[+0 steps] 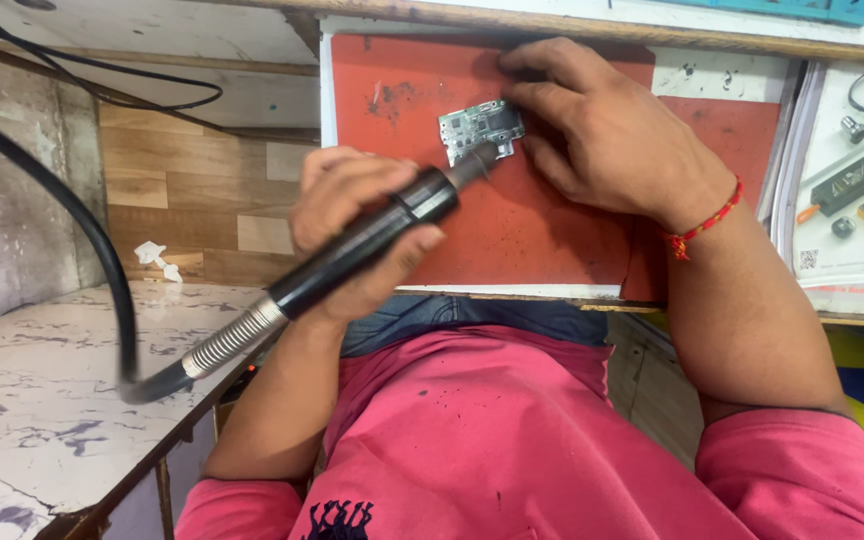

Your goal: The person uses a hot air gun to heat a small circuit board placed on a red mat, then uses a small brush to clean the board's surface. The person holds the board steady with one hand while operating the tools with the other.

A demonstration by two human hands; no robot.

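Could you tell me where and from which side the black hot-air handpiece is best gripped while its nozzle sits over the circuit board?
Grip the black handpiece mid-barrel, wrapping from the person's left as the left hand does. The barrel is long and round, the nozzle end likely hot, and the springed hose trails off the rear. The right hand steadies the circuit board.

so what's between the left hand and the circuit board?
Head view: only the black tool's front end, its nozzle tip on the circuit board, over bare red mat. Left hand grips the handle.

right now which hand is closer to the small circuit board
Right. The right hand rests its fingers on the circuit board. The left hand sits lower left, apart from it, gripping a black tool whose tip reaches the board.
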